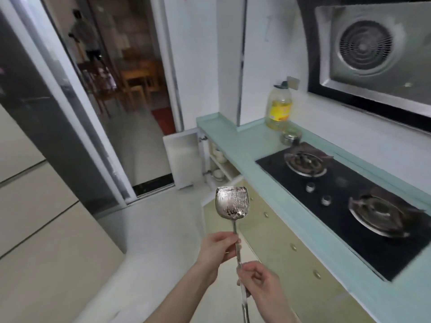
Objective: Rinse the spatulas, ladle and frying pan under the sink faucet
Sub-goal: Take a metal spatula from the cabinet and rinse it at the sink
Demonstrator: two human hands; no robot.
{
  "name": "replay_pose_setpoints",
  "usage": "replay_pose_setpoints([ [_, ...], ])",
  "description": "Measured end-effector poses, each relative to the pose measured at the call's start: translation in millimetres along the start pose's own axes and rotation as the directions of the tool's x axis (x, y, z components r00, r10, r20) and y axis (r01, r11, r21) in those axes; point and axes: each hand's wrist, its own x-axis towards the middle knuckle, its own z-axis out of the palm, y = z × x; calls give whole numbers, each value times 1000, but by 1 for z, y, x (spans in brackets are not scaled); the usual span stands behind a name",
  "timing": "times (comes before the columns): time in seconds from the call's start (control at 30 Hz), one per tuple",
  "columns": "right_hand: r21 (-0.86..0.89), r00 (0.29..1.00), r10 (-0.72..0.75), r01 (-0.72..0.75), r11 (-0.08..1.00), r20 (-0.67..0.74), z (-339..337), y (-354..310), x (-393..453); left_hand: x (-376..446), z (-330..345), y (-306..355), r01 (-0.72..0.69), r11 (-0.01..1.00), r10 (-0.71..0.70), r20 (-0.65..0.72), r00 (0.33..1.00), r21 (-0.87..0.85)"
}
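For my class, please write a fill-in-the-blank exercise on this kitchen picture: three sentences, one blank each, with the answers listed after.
1. The left hand and the right hand both hold the handle of a metal ____.
2. The bottle of yellow oil stands on the ____ countertop.
3. The black stove has ____ burners.

Answers: spatula; green; two
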Motion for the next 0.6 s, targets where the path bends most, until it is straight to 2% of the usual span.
replay_pose_setpoints([
  [0.3, -71, 979, 26, -12, 997, 203, 82, -29, 120, 77, -68, 65, -55, 994, 34, -206, 978, -93],
  [0.43, -75, 969, 42, -24, 997, 243, 128, -40, 172, 117, -109, 96, -85, 989, 52, -266, 963, -117],
  [0.6, -85, 966, 41, -20, 996, 256, 186, -57, 241, 180, -162, 139, -95, 984, 50, -276, 960, -154],
])
